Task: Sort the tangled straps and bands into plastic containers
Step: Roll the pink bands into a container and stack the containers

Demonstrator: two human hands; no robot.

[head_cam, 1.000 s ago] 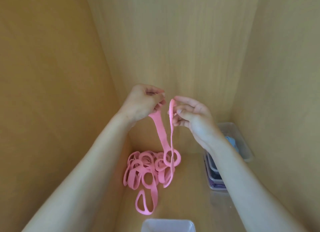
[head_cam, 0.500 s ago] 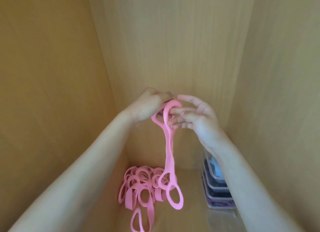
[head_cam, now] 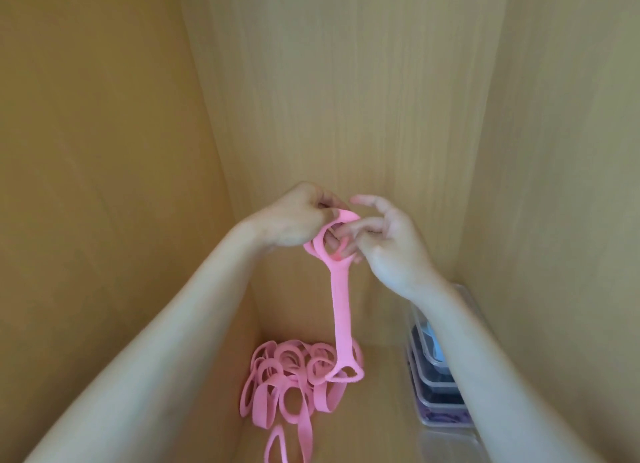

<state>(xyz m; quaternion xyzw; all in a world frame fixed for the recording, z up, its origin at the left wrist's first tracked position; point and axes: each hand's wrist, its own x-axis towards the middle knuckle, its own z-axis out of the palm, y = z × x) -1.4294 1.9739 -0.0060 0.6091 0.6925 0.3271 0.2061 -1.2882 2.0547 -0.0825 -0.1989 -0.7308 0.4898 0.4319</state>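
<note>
Head view.
- Left hand (head_cam: 294, 220): raised at frame centre, fingers curled, pinching the 11 o'clock edge of the top loop of one pink strap (head_cam: 341, 310).
- Right hand (head_cam: 391, 244): just at 3 o'clock of the left hand. Index finger sticks out toward 10 o'clock; the other fingers bend into the same loop and grip its 3 o'clock side.
- The strap hangs from both hands toward 6 o'clock, flat band straight. Its bottom loop dangles open in front of the pile; I cannot tell whether they touch.
- Pile of pink straps (head_cam: 287, 383): tangled loops on the shelf board (head_cam: 381, 410), at 6 to 7 o'clock below the hands and well apart from them. One loop trails off the bottom edge.
- Plastic containers (head_cam: 429, 398): a clear stack at 3 o'clock of the pile, against the right wall, dark and purple contents inside, partly hidden by the right forearm.
</note>
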